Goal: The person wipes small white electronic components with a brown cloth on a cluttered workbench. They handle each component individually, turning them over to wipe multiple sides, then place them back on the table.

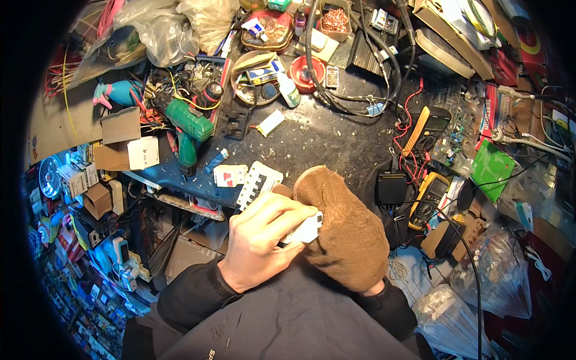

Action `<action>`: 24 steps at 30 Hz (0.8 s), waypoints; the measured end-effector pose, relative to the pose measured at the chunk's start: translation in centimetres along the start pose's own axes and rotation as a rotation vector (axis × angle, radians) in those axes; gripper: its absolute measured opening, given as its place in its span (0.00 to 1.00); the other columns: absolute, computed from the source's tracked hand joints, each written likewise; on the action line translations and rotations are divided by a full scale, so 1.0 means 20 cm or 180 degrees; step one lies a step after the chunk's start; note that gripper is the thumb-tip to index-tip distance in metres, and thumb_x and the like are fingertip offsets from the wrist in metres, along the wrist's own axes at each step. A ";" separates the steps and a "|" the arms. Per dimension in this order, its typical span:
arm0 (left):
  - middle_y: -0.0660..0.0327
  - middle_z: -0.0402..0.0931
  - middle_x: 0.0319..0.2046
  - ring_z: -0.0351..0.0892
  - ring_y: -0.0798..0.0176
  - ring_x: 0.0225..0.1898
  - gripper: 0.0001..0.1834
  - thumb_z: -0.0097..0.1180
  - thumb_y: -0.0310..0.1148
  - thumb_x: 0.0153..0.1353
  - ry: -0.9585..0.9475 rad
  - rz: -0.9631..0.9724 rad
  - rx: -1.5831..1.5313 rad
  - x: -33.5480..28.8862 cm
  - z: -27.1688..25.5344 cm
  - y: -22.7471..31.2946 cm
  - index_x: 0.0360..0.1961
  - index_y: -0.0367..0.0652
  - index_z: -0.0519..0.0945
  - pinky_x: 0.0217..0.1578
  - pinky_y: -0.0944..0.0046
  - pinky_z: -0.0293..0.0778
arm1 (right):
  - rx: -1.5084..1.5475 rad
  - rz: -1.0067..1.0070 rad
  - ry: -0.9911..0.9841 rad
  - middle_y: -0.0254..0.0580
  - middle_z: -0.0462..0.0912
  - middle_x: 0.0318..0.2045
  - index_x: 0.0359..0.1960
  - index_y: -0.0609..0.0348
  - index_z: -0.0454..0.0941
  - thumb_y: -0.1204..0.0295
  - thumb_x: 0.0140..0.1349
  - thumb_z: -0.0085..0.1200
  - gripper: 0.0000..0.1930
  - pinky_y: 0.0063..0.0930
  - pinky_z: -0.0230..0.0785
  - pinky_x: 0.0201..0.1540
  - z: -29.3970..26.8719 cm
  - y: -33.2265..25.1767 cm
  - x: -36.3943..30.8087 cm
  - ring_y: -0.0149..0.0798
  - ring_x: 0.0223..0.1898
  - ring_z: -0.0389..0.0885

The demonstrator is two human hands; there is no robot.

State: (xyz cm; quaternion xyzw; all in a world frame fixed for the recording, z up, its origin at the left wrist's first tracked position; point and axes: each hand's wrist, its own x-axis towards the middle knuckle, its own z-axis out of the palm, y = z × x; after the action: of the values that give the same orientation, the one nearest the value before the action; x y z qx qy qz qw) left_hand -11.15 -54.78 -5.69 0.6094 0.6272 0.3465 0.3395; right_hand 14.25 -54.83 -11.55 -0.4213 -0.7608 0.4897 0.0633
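The left hand (261,240) pinches a white piece (311,230) at the brown cloth's (351,231) left edge, the cloth hiding the right hand's (375,288) grip; handling appears under way, its remainder indeterminable.

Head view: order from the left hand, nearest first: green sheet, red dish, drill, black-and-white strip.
1. Black-and-white strip, just beyond the left hand.
2. Drill, ahead to the left.
3. Red dish, farther ahead.
4. Green sheet, far right.

drill (187,125) left, multimeters (428,201) right, block (310,227) in left grip (259,237)
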 end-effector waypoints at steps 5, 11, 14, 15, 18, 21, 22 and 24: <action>0.60 0.89 0.45 0.90 0.52 0.49 0.29 0.79 0.19 0.45 -0.0039 -0.0075 -0.0146 0.00 -0.01 0.00 0.54 0.42 0.92 0.50 0.54 0.87 | -0.0355 0.0029 0.0256 0.42 0.81 0.74 0.81 0.49 0.74 0.54 0.72 0.75 0.39 0.45 0.68 0.79 -0.14 -0.14 0.10 0.49 0.75 0.78; 0.59 0.89 0.46 0.90 0.52 0.48 0.29 0.79 0.20 0.46 -0.0150 0.0090 0.0015 -0.01 -0.01 0.01 0.53 0.42 0.92 0.49 0.56 0.88 | 0.0195 0.0301 0.0038 0.42 0.75 0.80 0.85 0.50 0.67 0.58 0.80 0.64 0.36 0.48 0.64 0.82 -0.07 -0.06 0.01 0.47 0.80 0.72; 0.60 0.89 0.46 0.90 0.53 0.48 0.28 0.78 0.22 0.46 -0.0197 0.0276 0.0127 -0.01 -0.01 0.01 0.53 0.41 0.92 0.47 0.57 0.88 | 0.2742 0.0736 -0.0063 0.42 0.68 0.85 0.89 0.50 0.58 0.58 0.89 0.49 0.33 0.48 0.61 0.85 0.04 0.07 -0.06 0.45 0.84 0.66; 0.60 0.88 0.46 0.90 0.53 0.48 0.28 0.78 0.23 0.47 -0.0277 0.0379 0.0185 -0.01 -0.01 0.01 0.53 0.41 0.91 0.47 0.57 0.88 | 0.3445 0.0785 -0.0053 0.43 0.67 0.85 0.90 0.50 0.57 0.56 0.90 0.47 0.33 0.48 0.60 0.86 0.06 0.09 -0.09 0.45 0.84 0.66; 0.60 0.88 0.47 0.90 0.54 0.49 0.27 0.78 0.28 0.50 -0.0512 0.0557 0.0247 -0.02 -0.02 0.02 0.54 0.40 0.90 0.44 0.58 0.87 | 0.4039 0.0733 0.0041 0.45 0.65 0.86 0.90 0.50 0.55 0.51 0.91 0.43 0.34 0.48 0.58 0.88 0.11 0.14 -0.14 0.46 0.85 0.64; 0.58 0.90 0.47 0.92 0.51 0.50 0.24 0.80 0.24 0.51 -0.0600 0.0331 0.0105 -0.03 -0.02 0.03 0.52 0.40 0.92 0.48 0.55 0.89 | 0.2004 0.0278 0.0058 0.46 0.65 0.86 0.90 0.50 0.54 0.48 0.90 0.43 0.36 0.48 0.57 0.88 0.12 0.16 -0.15 0.47 0.85 0.64; 0.58 0.90 0.47 0.92 0.51 0.50 0.24 0.80 0.24 0.51 -0.0591 0.0337 0.0118 -0.03 -0.02 0.04 0.52 0.40 0.92 0.48 0.55 0.89 | 0.2533 0.0216 -0.0025 0.46 0.65 0.86 0.90 0.50 0.54 0.48 0.90 0.43 0.36 0.48 0.57 0.88 0.12 0.15 -0.16 0.47 0.85 0.64; 0.58 0.90 0.48 0.92 0.51 0.50 0.25 0.80 0.25 0.51 -0.0593 0.0310 0.0122 -0.04 -0.02 0.04 0.53 0.40 0.92 0.48 0.55 0.89 | 0.5030 0.0247 -0.0047 0.46 0.65 0.86 0.90 0.50 0.54 0.48 0.90 0.45 0.36 0.47 0.57 0.88 0.15 0.16 -0.15 0.47 0.85 0.64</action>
State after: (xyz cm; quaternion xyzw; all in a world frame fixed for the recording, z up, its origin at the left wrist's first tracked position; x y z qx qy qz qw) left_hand -11.06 -55.59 -4.74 0.6751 0.5690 0.2924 0.3673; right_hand 16.43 -58.40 -14.60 -0.2745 -0.1728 0.8896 0.3216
